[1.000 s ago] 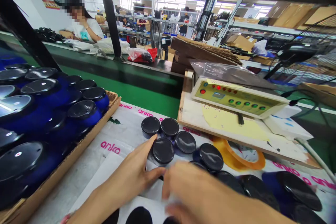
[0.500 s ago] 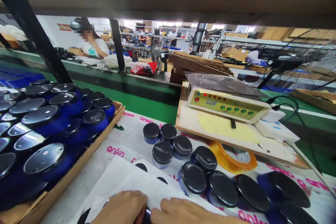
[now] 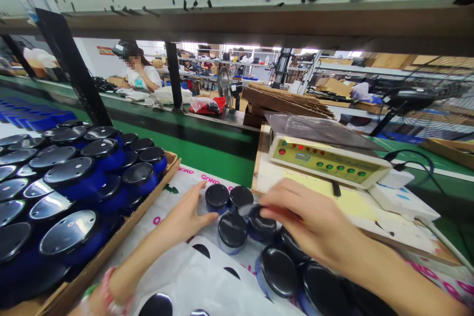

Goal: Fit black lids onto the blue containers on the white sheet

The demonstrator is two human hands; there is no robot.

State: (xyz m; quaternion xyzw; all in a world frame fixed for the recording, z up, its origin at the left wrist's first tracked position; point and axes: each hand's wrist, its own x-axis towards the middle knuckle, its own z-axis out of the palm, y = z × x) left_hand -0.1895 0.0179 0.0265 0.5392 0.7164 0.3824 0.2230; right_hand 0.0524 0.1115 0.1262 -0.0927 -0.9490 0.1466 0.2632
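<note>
Two hands reach forward over the counter [image 3: 148, 237] in the head view, both among a cluster of small blue jars with black lids. The left hand [image 3: 185, 212] lies low with its fingers stretched out and held loosely together, its thumb pointing toward the nearest jars; the fingertips come just beside the rear left jar [image 3: 217, 196] and I cannot tell whether they touch it. The right hand [image 3: 314, 222] hovers over the cluster, fingers curled, pinching a small dark blurred thing [image 3: 249, 209] at its fingertips; what that thing is I cannot tell. Directly beneath those fingertips sit the rear right jar [image 3: 240, 195] and another jar [image 3: 261, 227], partly covered by the hand. A front jar [image 3: 232, 231] stands between the two hands, upright, lid on. More jars [image 3: 277, 269] run to the right under the right forearm.

A white sheet with black ovals [image 3: 200, 276] lies nearest the person, under the left forearm. A cardboard tray [image 3: 122, 237] on the left holds many larger blue jars with black lids [image 3: 70, 175]. Behind the right hand, a cream control box [image 3: 326, 160] with red and green buttons rests on a wooden board [image 3: 259, 177]. Across the green conveyor belt [image 3: 207, 150], another person in a white shirt [image 3: 142, 76] sits at a bench.
</note>
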